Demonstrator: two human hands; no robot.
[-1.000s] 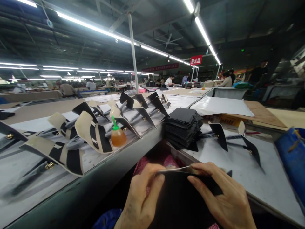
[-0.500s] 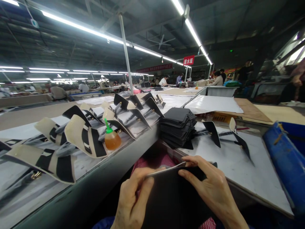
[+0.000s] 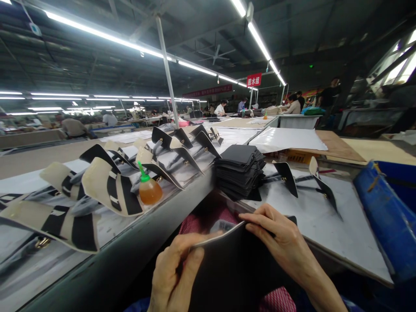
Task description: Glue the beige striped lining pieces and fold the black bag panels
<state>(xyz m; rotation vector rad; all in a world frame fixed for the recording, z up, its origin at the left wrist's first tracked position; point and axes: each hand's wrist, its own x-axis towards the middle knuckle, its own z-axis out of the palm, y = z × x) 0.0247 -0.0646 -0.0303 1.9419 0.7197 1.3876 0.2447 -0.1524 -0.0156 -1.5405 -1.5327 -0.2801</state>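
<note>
A black sheet-like panel (image 3: pixel 227 273) with a pale edge along its top hangs between my hands, over my lap. My left hand (image 3: pixel 177 268) pinches its left upper corner, thumb on the near face. At the upper right, my right hand (image 3: pixel 276 234) grips the same edge between thumb and fingers. Behind the panel shows a bit of clear plastic (image 3: pixel 222 225), partly hidden. Red checked cloth (image 3: pixel 277 300) lies beneath. Just beyond my hands rises a stack of black panels (image 3: pixel 240 171) at the table corner.
On the left table (image 3: pixel 117 236) lie several curved black-and-cream flaps (image 3: pixel 110 186) with metal clasps, beside a green-tipped bottle of amber liquid (image 3: pixel 150 191). More flaps (image 3: pixel 286 178) stand on the right table. A blue bin (image 3: pixel 386 216) is at far right; people work in the background.
My right hand has shifted slightly left and up along the panel's top edge, with its fingers closer together. The left hand still pinches its corner. The view has turned slightly.
</note>
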